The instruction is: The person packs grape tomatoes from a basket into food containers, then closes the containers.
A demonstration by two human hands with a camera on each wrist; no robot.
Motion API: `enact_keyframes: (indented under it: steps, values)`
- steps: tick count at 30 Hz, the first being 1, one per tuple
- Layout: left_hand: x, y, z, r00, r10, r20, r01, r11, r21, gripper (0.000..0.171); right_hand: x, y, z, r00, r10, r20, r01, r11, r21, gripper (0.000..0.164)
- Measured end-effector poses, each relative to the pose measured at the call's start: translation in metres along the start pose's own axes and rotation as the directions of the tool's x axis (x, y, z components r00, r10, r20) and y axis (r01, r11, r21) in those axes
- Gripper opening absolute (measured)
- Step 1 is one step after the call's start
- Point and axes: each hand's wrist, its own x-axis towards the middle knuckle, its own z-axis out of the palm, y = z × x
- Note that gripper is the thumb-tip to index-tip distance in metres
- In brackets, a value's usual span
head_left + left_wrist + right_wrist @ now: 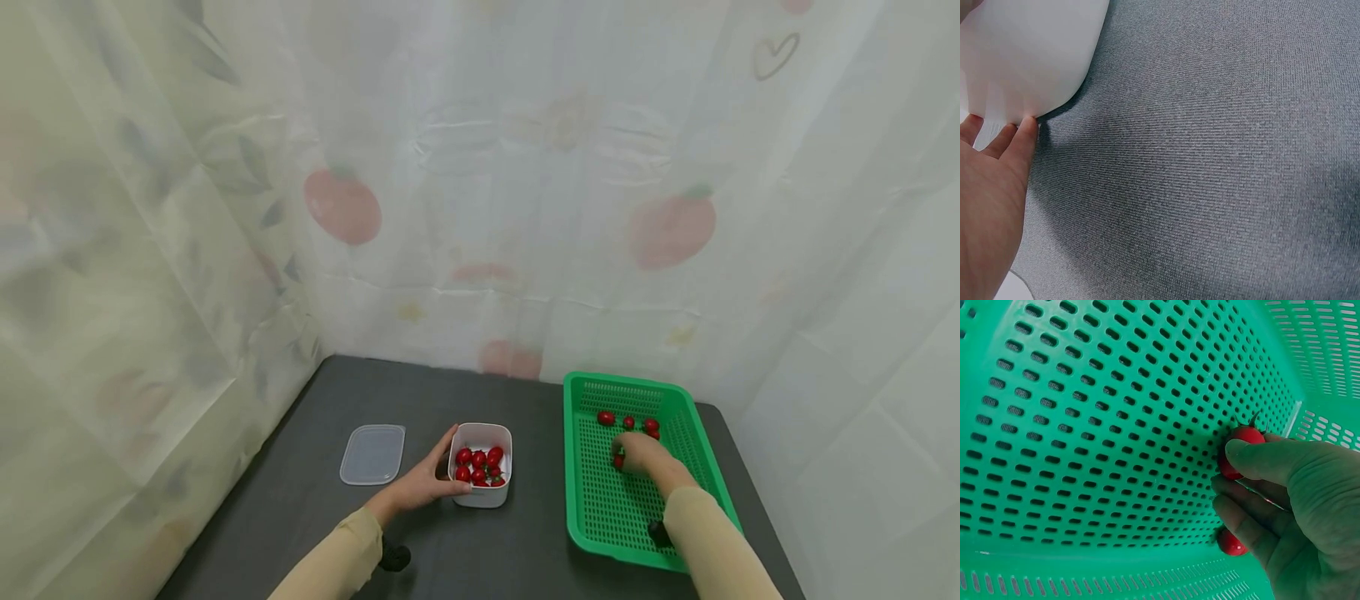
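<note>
In the head view a white square container [483, 497] holds several cherry tomatoes [478, 458]. My left hand [423, 483] grips its left side, thumb at the near edge and fingers at the far left corner. The left wrist view shows my left fingertips [1027, 125] against the container's wall [1035, 56]. My right hand [645, 457] is inside the green basket [572, 467]. In the right wrist view its thumb and fingers pinch one cherry tomato [1246, 436] with a green calyx. Another tomato [1232, 542] lies just below the fingers.
A translucent square lid [372, 454] lies flat on the dark table [525, 550], left of the container. Several more tomatoes [606, 417] lie at the far end of the basket. Printed curtains [480, 208] hang behind and beside the table.
</note>
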Motion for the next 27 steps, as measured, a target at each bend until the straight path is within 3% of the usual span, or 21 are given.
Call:
enact_keyframes:
  steps: [12, 27]
  values:
    - [-0.001, 0.001, 0.0, 1.0, -0.003, 0.0, 0.003, 1.0, 0.006, 0.111, -0.01, 0.003, -0.017, 0.993, -0.097, -0.072, 0.101, 0.994, 0.048, 0.017]
    - [-0.002, 0.001, -0.001, 1.0, 0.005, 0.006, -0.005, 1.0, 0.002, 0.108, -0.023, -0.019, -0.055, 0.966, -0.199, -0.168, 0.21, 0.977, 0.047, 0.031]
